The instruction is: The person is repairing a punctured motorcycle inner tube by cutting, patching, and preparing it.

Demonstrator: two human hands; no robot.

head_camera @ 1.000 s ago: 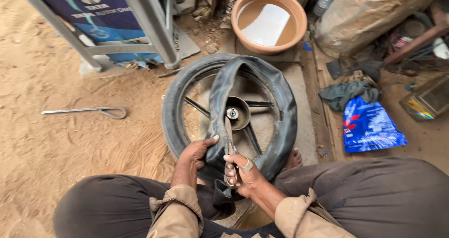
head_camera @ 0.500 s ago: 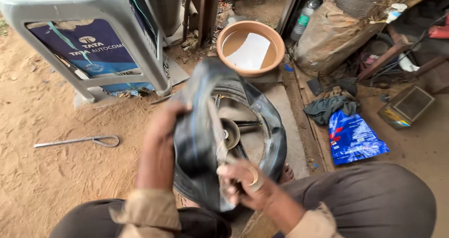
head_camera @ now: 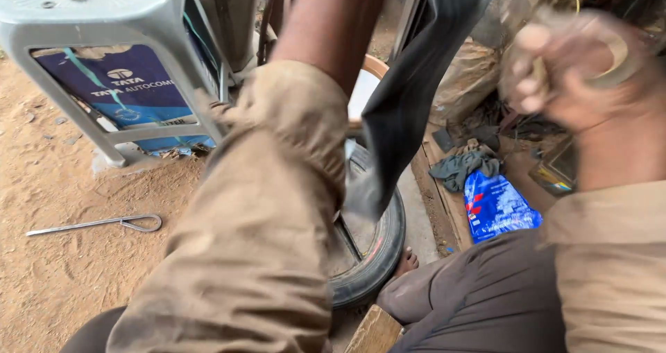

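Observation:
A black rubber inner tube (head_camera: 416, 96) hangs from the top edge down over a tyre on its wheel (head_camera: 378, 249), which lies flat on the ground. My left arm, in a tan sleeve (head_camera: 277, 186), reaches up past the tube, and its hand is out of the picture. My right hand (head_camera: 576, 62) is raised at the upper right, blurred, with its fingers curled. It is just right of the tube, and whether it grips anything is unclear. The tube's lower end droops onto the wheel behind my left sleeve.
A grey plastic stool (head_camera: 104, 20) stands at the upper left over a blue printed sheet. A bent metal rod (head_camera: 97, 223) lies on the sand. A blue bag (head_camera: 499, 207), a grey cloth (head_camera: 465, 166), a basin's rim (head_camera: 374, 65) and a wooden block (head_camera: 374, 332) surround the tyre.
Both arms have risen, lifting the inner tube up and off the wheel. The left hand has left the picture at the top, and the view has tilted closer.

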